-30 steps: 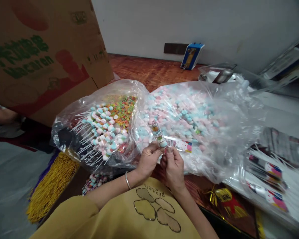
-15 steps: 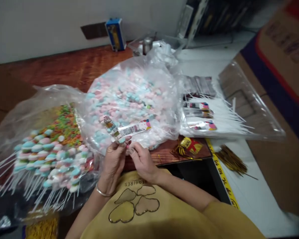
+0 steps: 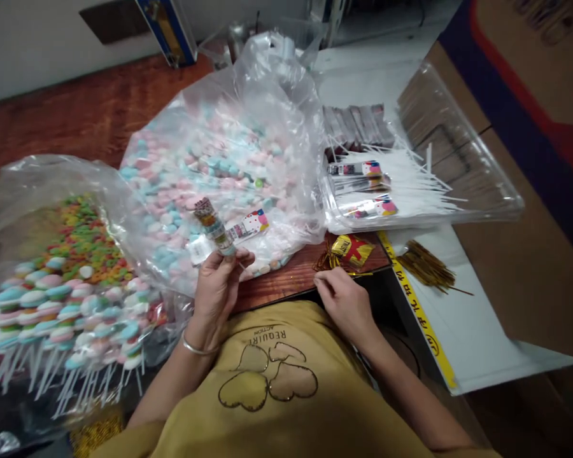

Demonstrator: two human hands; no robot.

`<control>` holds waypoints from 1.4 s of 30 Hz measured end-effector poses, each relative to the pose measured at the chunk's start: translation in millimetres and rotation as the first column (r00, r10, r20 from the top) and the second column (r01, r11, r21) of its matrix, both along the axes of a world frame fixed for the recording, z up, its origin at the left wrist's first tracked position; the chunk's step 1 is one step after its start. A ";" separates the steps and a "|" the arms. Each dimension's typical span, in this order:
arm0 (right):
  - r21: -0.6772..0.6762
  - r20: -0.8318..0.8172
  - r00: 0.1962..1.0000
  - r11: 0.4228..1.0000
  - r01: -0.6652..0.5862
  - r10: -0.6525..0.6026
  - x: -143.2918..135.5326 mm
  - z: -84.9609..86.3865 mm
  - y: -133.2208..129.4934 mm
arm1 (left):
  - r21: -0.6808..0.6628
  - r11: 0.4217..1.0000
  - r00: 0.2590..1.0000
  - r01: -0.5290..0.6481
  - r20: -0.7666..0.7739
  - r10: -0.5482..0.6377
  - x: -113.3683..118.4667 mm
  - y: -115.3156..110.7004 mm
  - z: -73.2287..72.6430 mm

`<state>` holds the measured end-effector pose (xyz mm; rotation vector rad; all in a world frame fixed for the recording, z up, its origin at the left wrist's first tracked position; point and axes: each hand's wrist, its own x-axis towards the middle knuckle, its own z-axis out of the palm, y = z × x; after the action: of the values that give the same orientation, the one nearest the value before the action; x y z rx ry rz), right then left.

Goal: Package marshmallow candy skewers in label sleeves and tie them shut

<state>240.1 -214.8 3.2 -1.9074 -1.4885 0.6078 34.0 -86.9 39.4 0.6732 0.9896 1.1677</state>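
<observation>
My left hand (image 3: 217,280) pinches the lower end of a wrapped candy skewer (image 3: 213,228), which stands tilted above the bag. Its clear wrapper is printed, and coloured bands show through. My right hand (image 3: 346,299) is at the table edge with thumb and fingers curled together; whatever lies between the fingertips is too small to make out. Just beyond those fingertips lie gold twist ties (image 3: 328,256) beside a gold packet with a red cross (image 3: 351,249). A flat printed wrapper (image 3: 255,224) rests on the big bag of pink and blue marshmallows (image 3: 205,159).
At left, a clear bag holds ring-shaped candies (image 3: 93,232) and finished marshmallow skewers (image 3: 52,305) on white sticks. A clear plastic tray (image 3: 487,172) at right holds white sticks (image 3: 405,181) and wrappers. More gold ties (image 3: 424,267) lie near a cardboard box (image 3: 520,267).
My right hand has left the skewer and moved right, to beside the gold twist ties. My left hand still holds the skewer. The whole view has shifted slightly.
</observation>
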 end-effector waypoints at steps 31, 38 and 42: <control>-0.119 -0.938 0.296 0.969 0.218 -0.182 -58.3 5.4 61.3 | -0.178 0.892 0.908 0.416 0.139 -0.396 1.9 -35.8 -12.6; -0.096 -0.936 0.304 0.961 0.260 -0.176 -65.1 0.7 64.6 | -0.164 0.898 0.912 0.409 0.109 -0.395 3.7 -36.1 -16.7; -0.066 -0.950 0.286 0.974 0.219 -0.128 -61.3 1.0 65.7 | -0.168 0.916 0.928 0.365 0.150 -0.342 2.1 -33.5 -19.4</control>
<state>178.9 -149.1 4.2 -1.1266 -0.4486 1.2653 36.1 -120.4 20.1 0.5910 0.8262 0.7711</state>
